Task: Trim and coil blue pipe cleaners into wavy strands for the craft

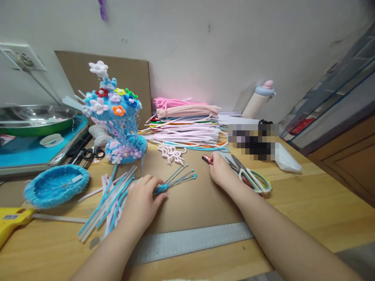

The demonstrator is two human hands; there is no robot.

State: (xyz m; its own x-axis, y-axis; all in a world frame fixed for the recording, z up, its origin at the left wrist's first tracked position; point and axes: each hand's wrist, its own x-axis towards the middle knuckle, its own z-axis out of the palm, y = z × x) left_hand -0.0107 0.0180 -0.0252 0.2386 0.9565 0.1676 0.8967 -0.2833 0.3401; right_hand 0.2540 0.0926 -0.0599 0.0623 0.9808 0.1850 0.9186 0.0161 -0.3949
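Closest to you is that long metal ruler (187, 242), flat and dull grey, lying across the near edge of the brown cardboard sheet (187, 203) on the wooden table (322, 210). Your left hand (142, 201) is clenched round a little bundle of blue stems (175, 180), fuzzy at the pinched end and fanning out into thin wires with tiny bead tips. Your right hand (219, 171) is resting on the cardboard with its fingers closed on a small red tool (207, 159), can't make out exactly what it is. Just right of it lie scissors (252, 177) with pale green and white handles.

Left of your left hand there's a loose heap of cut pipe cleaners (109, 199), blue and white, all fluffy. Further left sits a round blue fuzzy basket (55, 185), and a yellow glue gun (11, 220) pokes in at the edge. Behind stands the blue chenille flower piece (117, 117), covered in small coloured blossoms, with a big flat stack of pink, white and mixed pipe cleaners (184, 125) beside it. No readable writing anywhere.
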